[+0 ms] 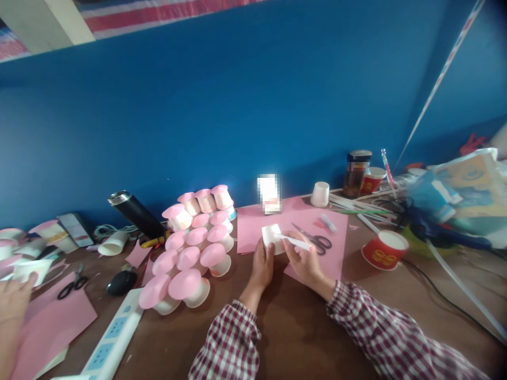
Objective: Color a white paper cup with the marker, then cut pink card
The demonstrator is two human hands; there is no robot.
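My left hand (262,266) is closed around a small white paper cup (271,235), held above the table's middle. My right hand (306,266) pinches a slim white pen-like stick (300,243). The stick's far end meets the cup's side or lies just in front of it; which one, I cannot tell. Beneath and behind the hands lie pink paper sheets (253,221). Dark-handled scissors (322,243) rest on the pink paper, beside a small blurred tube (328,221). Left of my hands stand several paper cups topped with pink paper discs (184,285).
At far left another person's hand (16,295) touches a cup. A white power strip (114,332), black mouse (121,283) and black flask (137,214) stand on the left. To the right are a red paper cup (380,257), white sticks (352,203) and a jar (356,177).
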